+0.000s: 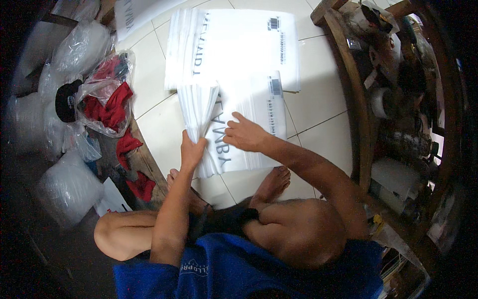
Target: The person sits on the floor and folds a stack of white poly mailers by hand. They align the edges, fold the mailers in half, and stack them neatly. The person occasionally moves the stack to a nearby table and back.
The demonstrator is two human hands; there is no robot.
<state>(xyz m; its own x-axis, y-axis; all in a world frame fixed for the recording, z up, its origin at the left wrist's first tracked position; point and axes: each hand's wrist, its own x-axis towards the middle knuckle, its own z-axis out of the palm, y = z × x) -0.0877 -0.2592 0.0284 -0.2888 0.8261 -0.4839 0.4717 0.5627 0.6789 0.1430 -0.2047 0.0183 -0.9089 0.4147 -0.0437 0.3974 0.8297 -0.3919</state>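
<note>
A stack of white printed plastic bags (249,104) lies on the floor between my feet, dark lettering down its middle and a small printed block near its right edge. My left hand (193,149) is closed around the gathered, fanned-up left edges of these bags. Over the lettering, my right hand (245,132) hovers on or just above the stack, its index finger stretched forward and the other fingers curled. Whether it pinches a sheet cannot be seen. Just beyond, a second stack of the same white bags (239,45) lies partly under the near one.
On the left, clear plastic sacks (69,184) and red cloth (117,107) sit by a wooden beam (149,162). A wooden rack (348,89) with cluttered shelves stands on the right. Another white printed sheet (137,17) lies at the far left of the tiled floor (318,114).
</note>
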